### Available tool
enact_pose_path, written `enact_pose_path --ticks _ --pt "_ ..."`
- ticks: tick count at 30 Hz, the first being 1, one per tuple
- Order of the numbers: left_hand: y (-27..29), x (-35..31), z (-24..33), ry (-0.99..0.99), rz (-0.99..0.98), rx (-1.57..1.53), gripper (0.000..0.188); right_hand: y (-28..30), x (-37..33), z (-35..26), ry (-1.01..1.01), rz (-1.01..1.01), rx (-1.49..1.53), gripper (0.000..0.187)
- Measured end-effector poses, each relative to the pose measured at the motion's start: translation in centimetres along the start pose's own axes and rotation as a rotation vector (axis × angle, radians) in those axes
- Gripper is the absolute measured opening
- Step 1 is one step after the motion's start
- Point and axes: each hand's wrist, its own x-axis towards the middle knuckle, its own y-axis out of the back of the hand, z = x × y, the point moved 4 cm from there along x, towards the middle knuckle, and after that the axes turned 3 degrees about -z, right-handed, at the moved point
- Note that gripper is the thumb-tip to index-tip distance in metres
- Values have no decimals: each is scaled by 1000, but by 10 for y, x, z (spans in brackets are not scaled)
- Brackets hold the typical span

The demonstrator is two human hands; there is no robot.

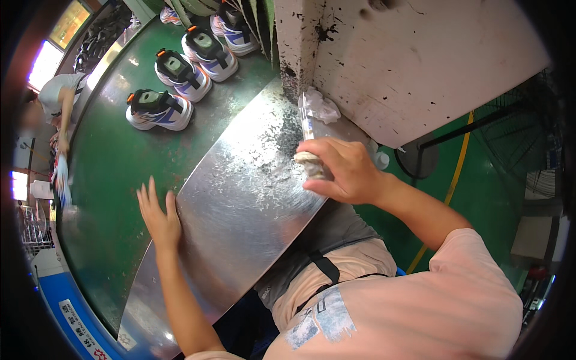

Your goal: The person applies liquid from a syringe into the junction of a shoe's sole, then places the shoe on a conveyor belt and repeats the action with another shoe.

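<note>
My right hand (351, 171) is closed around a small off-white lump (309, 158), held over the speckled part of a shiny metal sheet (234, 222). What the lump is made of does not show clearly. Just beyond these fingers is a slim, clear pen-like tube (307, 123); whether the hand touches it I cannot tell. Beside the tube lies a crumpled piece of white plastic or paper (324, 108). My left hand (159, 219) holds nothing, its fingers stretched out at the left edge of the sheet, over the green tabletop (114, 198).
Several white, blue and orange sneakers (161, 109) stand in a slanting row on the far side. A pale, stained panel (414, 66) rises at the far right. Another person (60, 102) works at the left. A fan (510, 126) stands beyond the panel.
</note>
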Motion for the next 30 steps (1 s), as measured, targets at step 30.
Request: enact_pose_path --ticks 30 --pt "39 -57 -48 343 634 -644 18 20 -39 32 -326 75 538 56"
